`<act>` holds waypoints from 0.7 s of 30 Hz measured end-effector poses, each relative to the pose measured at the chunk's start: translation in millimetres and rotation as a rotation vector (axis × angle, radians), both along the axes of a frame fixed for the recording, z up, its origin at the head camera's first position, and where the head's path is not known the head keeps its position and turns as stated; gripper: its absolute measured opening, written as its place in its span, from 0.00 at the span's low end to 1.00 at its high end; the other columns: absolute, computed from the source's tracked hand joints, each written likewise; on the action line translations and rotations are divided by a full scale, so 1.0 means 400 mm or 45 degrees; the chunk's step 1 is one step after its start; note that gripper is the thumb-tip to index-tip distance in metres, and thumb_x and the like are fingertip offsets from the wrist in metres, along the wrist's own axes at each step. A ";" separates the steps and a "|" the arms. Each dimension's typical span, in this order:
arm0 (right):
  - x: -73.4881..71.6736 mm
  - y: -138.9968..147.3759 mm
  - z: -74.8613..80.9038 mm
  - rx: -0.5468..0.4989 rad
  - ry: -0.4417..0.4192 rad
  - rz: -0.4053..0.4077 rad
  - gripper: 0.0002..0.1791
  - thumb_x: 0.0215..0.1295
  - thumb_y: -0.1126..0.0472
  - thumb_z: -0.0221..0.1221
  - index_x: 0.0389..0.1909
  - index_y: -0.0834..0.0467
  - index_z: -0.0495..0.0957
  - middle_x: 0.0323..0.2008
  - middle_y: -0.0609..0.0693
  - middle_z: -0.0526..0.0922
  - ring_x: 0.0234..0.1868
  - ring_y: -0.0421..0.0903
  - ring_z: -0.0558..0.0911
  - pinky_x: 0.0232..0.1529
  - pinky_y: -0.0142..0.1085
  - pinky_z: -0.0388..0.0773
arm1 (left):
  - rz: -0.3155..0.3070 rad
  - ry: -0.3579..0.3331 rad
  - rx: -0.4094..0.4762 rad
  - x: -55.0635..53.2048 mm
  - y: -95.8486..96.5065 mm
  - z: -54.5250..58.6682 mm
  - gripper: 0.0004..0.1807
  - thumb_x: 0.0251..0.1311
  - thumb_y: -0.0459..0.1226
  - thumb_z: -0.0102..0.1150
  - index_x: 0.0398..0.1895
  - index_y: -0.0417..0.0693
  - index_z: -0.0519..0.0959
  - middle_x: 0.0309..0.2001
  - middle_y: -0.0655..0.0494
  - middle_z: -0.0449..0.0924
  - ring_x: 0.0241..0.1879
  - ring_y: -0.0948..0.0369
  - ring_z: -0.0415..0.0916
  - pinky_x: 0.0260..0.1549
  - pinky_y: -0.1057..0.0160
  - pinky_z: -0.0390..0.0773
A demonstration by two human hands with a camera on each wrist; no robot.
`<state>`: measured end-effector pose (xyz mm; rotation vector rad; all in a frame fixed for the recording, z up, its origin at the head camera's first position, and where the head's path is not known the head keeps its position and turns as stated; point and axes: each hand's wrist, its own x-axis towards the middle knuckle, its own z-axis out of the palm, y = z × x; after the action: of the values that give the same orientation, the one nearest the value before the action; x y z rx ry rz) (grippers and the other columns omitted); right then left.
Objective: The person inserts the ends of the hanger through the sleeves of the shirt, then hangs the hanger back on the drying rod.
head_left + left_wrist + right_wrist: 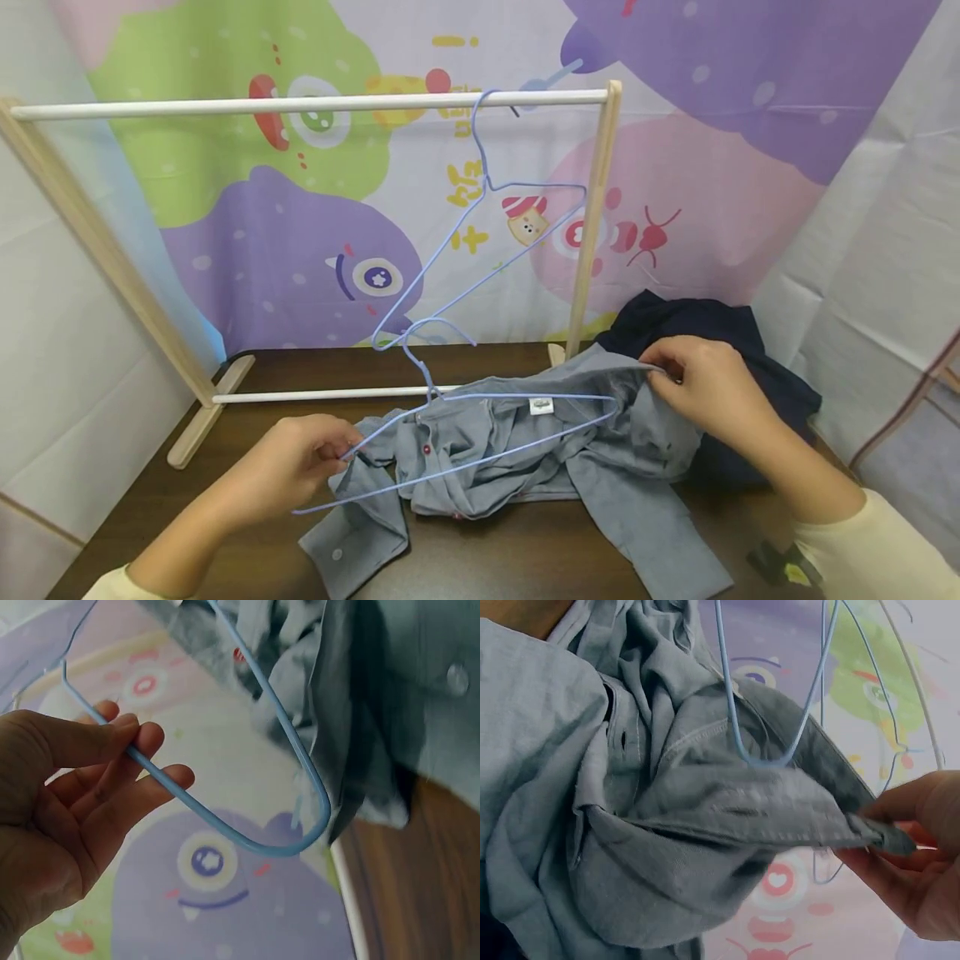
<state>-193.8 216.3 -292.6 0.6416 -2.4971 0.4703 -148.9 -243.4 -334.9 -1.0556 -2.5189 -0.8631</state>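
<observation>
My left hand point(303, 458) pinches a light blue wire hanger point(495, 454) by its left shoulder, thumb against fingers, as the left wrist view also shows. The hanger lies over a grey button shirt point(517, 483), its right end inside the shirt's opened shoulder area. My right hand point(705, 379) pinches the shirt's edge near the collar and holds it up. In the right wrist view the hanger's rounded end point(769, 761) sits within the fold of grey cloth point(727, 817). One sleeve point(645, 525) spreads toward the table's front; a cuff with a white button point(337, 554) lies at left.
A wooden rack point(596, 217) with a white top rail point(300, 106) stands behind. Another blue hanger point(442, 258) hangs from that rail. Dark folded cloth point(697, 321) lies at the right. A small dark object point(768, 562) is near the right sleeve. Behind is a cartoon-printed curtain point(450, 50).
</observation>
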 end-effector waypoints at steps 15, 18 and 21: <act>0.052 -0.060 0.007 0.066 0.405 0.112 0.13 0.43 0.76 0.67 0.33 0.66 0.81 0.31 0.55 0.82 0.27 0.47 0.79 0.25 0.43 0.79 | 0.029 -0.073 0.039 0.019 0.117 -0.016 0.18 0.42 0.19 0.68 0.34 0.47 0.79 0.25 0.67 0.75 0.26 0.71 0.72 0.25 0.66 0.77; 0.053 -0.075 -0.001 0.059 0.395 0.128 0.12 0.44 0.76 0.67 0.33 0.66 0.81 0.30 0.55 0.81 0.27 0.45 0.79 0.25 0.41 0.79 | 0.043 -0.065 0.042 0.013 0.137 -0.019 0.18 0.42 0.20 0.68 0.34 0.48 0.79 0.25 0.67 0.75 0.26 0.71 0.72 0.25 0.66 0.77; 0.051 -0.092 -0.010 0.054 0.382 0.143 0.11 0.45 0.75 0.67 0.32 0.66 0.80 0.30 0.55 0.81 0.27 0.46 0.79 0.26 0.41 0.80 | 0.052 -0.096 0.040 0.005 0.159 -0.024 0.17 0.43 0.20 0.68 0.35 0.46 0.80 0.25 0.66 0.75 0.26 0.71 0.72 0.26 0.67 0.77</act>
<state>-173.6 179.6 -296.7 0.8085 -2.2012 0.3344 -146.8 -179.9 -344.7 -0.9757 -2.5703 -0.9444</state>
